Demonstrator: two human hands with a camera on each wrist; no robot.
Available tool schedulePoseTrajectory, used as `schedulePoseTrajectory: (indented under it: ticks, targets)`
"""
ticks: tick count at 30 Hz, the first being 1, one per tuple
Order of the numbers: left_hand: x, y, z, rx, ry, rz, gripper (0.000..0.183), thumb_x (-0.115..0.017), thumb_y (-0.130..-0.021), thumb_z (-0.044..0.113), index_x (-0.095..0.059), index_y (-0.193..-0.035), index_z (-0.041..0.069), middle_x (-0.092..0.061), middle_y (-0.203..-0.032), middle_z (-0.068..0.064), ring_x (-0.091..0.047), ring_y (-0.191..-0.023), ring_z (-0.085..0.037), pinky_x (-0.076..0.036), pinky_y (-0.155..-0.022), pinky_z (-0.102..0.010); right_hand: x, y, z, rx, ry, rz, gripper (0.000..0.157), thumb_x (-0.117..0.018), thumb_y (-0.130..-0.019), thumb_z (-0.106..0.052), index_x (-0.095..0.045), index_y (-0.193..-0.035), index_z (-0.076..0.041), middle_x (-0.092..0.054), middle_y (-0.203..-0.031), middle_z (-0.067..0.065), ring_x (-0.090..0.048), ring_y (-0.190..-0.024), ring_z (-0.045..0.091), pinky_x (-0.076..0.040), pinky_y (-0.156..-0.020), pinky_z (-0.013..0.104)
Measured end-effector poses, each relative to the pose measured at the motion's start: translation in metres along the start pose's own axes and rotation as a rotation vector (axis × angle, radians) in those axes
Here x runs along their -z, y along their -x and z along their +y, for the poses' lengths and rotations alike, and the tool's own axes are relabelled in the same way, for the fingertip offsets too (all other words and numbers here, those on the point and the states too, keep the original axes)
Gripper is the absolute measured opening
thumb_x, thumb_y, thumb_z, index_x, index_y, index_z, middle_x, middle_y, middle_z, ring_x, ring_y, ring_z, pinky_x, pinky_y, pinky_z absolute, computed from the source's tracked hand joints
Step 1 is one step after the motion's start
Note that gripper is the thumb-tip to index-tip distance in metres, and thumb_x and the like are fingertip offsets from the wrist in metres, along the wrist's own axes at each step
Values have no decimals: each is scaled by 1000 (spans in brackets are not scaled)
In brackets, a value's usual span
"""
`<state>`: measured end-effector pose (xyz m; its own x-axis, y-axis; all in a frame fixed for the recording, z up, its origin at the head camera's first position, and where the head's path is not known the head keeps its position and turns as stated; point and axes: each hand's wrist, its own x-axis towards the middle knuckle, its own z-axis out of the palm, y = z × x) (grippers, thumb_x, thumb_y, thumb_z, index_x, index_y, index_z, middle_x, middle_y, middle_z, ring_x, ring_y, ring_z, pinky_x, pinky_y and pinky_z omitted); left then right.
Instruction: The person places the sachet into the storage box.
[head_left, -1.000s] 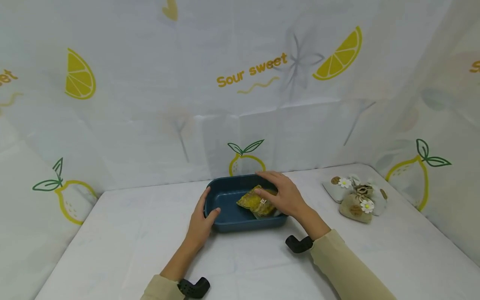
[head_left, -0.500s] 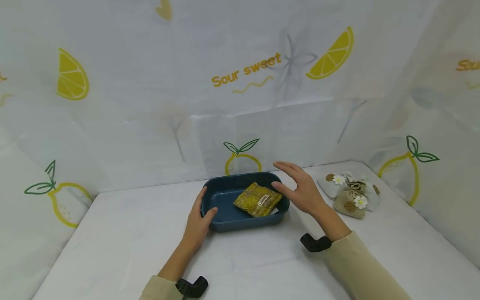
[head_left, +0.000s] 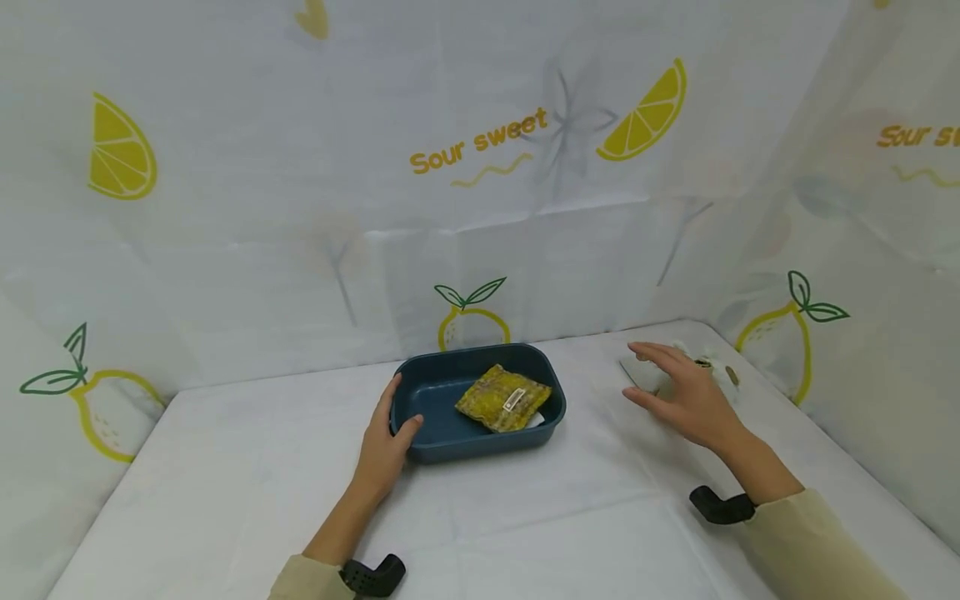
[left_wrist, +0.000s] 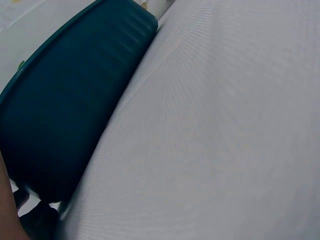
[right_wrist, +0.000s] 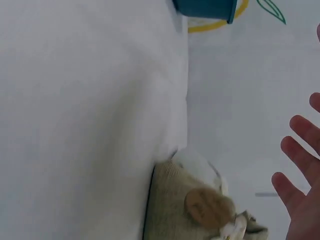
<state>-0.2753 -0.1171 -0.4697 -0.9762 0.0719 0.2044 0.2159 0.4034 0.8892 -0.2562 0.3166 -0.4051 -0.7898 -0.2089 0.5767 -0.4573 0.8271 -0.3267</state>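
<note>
A dark blue rectangular bin (head_left: 435, 454) stands at the middle of the table in the head view; its outer wall fills the upper left of the left wrist view. My left hand (head_left: 381, 446) holds the bin's left end, thumb at the front corner, fingers along the side. In the bin a yellow patterned packet (head_left: 501, 398) with a small label leans on something white. My right hand (head_left: 686, 398) is over the small drawstring pouches, fingers spread and holding nothing. It hides most of them in the head view; the right wrist view shows a beige pouch (right_wrist: 170, 200).
White cloth (head_left: 262, 467) covers the table. A white lemon-print curtain (head_left: 300, 275) rises along its back edge and both sides. A paler pouch (right_wrist: 192, 162) sits behind the beige one in the right wrist view.
My right hand has left the packet in the bin and moved right, to above the pouches. The left hand stays on the bin. The head view has turned slightly right.
</note>
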Motion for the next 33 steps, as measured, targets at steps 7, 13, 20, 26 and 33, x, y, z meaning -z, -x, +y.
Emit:
schedulePoseTrajectory:
  ticks: [7,13,20,26,33]
  targets:
    - [0,1,-1,3,-7,2,69,-54,-102,25,-22,-162,24,-20,-170,-10,-17,-158,-35,-18,-125,-62,6,24,33,-51,11,-6,72,-83,-83,-24,-53,-147,-12,-60,-141,19,-54,-130,38,-44,-98,51]
    - [-1,3,-1,2,-8,0,68,-53,-102,25,-22,-163,24,-20,-170,-10,-17,-158,-36,-18,-124,-63,1,35,53,-34,-31,32,77,-87,-77,-20,-54,-146,-12,-62,-136,20,-35,-131,-19,-34,-106,11]
    - [-2,2,1,13,-4,-5,68,-54,-102,26,-22,-162,25,-19,-170,-10,-17,-158,-36,-18,-125,-62,-7,46,67,-116,-144,80,77,-88,-76,-13,-55,-145,-12,-59,-142,13,-29,-129,-27,-20,-101,-3]
    - [0,3,3,17,-18,3,68,-53,-102,24,-23,-162,24,-20,-170,-10,-17,-158,-36,-18,-124,-63,-13,46,70,-181,-153,44,84,-90,-74,-20,-51,-149,-15,-57,-143,21,-26,-128,-28,-18,-101,-2]
    - [0,0,0,2,-19,3,68,-54,-102,24,-22,-162,23,-20,-170,-10,-18,-158,-35,-18,-125,-62,-15,44,76,-192,-78,32,84,-91,-73,-25,-52,-147,-15,-58,-141,21,-31,-132,-20,-20,-101,-1]
